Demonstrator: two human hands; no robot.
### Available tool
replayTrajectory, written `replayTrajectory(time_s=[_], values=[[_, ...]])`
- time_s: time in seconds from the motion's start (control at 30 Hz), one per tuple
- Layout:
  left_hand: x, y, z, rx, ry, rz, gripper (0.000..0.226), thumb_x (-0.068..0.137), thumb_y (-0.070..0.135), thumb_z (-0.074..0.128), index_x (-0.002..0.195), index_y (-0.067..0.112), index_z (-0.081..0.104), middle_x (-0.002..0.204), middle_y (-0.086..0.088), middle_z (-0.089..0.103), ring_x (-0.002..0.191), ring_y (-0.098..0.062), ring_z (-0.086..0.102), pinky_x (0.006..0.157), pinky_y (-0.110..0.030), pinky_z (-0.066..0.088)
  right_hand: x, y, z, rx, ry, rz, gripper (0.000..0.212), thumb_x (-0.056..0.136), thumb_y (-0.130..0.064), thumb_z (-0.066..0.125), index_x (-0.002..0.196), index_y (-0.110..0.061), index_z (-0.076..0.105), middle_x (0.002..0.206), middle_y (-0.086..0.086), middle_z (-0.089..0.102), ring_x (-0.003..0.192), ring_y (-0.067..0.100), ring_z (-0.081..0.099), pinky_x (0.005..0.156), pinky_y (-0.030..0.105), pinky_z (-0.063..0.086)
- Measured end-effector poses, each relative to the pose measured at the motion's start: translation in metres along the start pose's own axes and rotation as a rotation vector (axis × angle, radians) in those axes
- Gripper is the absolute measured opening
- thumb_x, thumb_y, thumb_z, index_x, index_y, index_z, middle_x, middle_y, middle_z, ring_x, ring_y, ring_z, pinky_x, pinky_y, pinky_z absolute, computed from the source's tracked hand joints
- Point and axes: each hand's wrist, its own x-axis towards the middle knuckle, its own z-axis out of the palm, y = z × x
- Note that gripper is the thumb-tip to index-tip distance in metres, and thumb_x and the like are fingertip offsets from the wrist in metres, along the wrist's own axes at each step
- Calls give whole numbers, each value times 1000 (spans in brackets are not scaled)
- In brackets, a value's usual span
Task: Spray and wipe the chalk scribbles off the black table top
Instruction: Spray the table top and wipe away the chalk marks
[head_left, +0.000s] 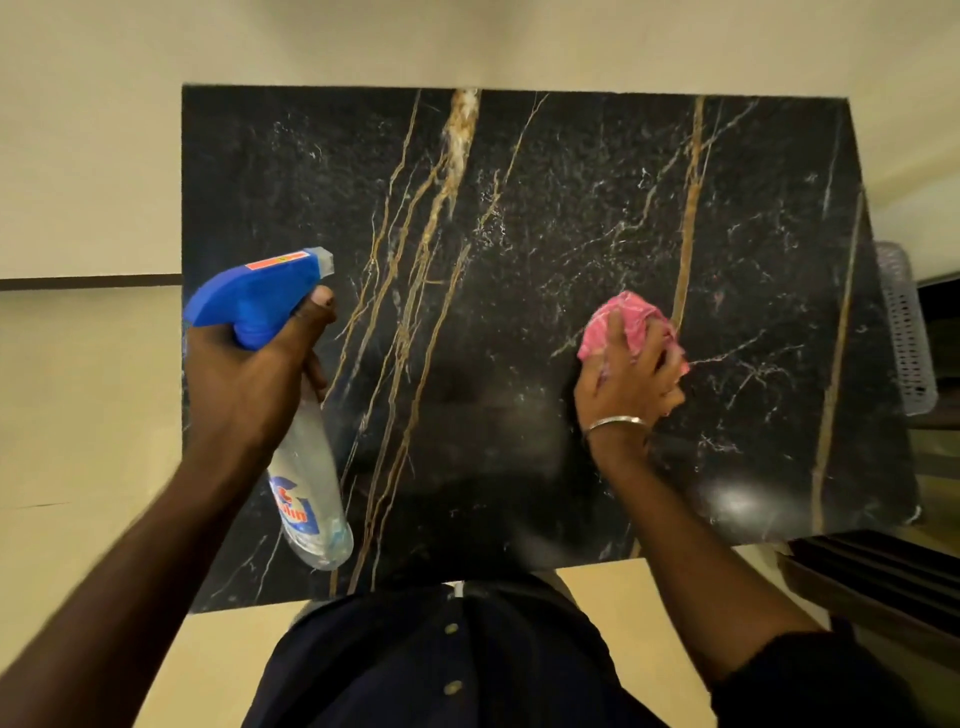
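A black marble table top (519, 249) with gold and white veins fills the middle of the view. My left hand (249, 379) grips a clear spray bottle (311, 499) by the neck under its blue trigger head (260, 296), nozzle pointing over the table's left part. My right hand (626, 382) holds a bunched pink cloth (628, 317) and presses it onto the table right of centre. I cannot tell chalk marks from the stone's white veins. A whitish smear (464, 130) shows along a gold vein near the far edge.
A grey perforated basket (906, 332) stands off the table's right edge. A dark slatted surface (883, 566) lies at the lower right. Cream floor and wall surround the table. My dark shirt (447, 660) is at the near edge.
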Motion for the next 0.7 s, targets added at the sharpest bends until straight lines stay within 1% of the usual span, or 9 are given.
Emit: replayTrajectory(time_s=[0.1,0.2,0.27,0.33,0.43,0.5,0.57,0.63,0.7], values=[[-9,-3,-5,-4,9,-7,38,92,42,65,107,7,65,72,-14,63,55,-20,61,64,-34,54,-57,-38,7,18,-57,-190,64,84,-45,45,147,-41,33,154,10,31,134,41,28,90,53,35],[-18,-1,-8,-13,29,-2,37,92,41,66,106,7,65,74,-17,64,54,-19,61,64,-35,53,-106,-77,12,31,-87,-496,62,87,-48,43,147,-39,33,153,10,30,131,40,29,92,53,33],[-22,1,-8,-11,39,18,26,92,37,66,99,12,67,73,-19,65,49,-16,60,61,-33,52,-125,-96,14,44,-120,-679,62,87,-51,41,147,-39,30,153,7,26,131,39,29,90,56,36],[-27,5,-7,-31,57,34,15,92,35,67,90,20,66,76,-24,66,47,-18,59,59,-34,52,-134,-104,15,67,-168,-802,62,87,-53,43,146,-41,29,152,5,24,133,38,28,90,57,37],[-33,9,-4,-30,62,49,23,92,36,67,98,13,66,77,-26,65,50,-22,59,61,-37,52,-126,-100,15,49,-187,-953,62,88,-52,42,147,-40,28,152,6,24,133,38,29,87,55,39],[-37,10,1,-40,58,53,30,92,36,67,104,8,65,73,-22,63,53,-25,59,63,-40,53,-108,-90,16,3,-180,-1069,61,86,-51,46,145,-41,31,151,6,26,132,38,31,84,51,38],[-39,12,8,-53,56,57,33,92,36,66,105,6,65,68,-16,61,54,-28,59,63,-39,53,-85,-76,15,-23,-150,-1086,57,85,-50,47,141,-42,38,150,5,28,130,37,33,82,47,36],[-41,16,19,-69,66,60,34,92,37,66,104,5,66,65,-13,59,55,-28,59,62,-36,52,-54,-56,13,-48,-112,-959,52,87,-49,40,137,-40,43,149,4,27,128,37,33,82,47,39],[-44,20,34,-81,81,72,38,92,36,66,106,1,64,65,-13,59,55,-28,59,61,-33,51,-13,-30,9,-79,-84,-801,53,89,-49,35,140,-38,40,150,5,32,127,36,31,86,50,41]])
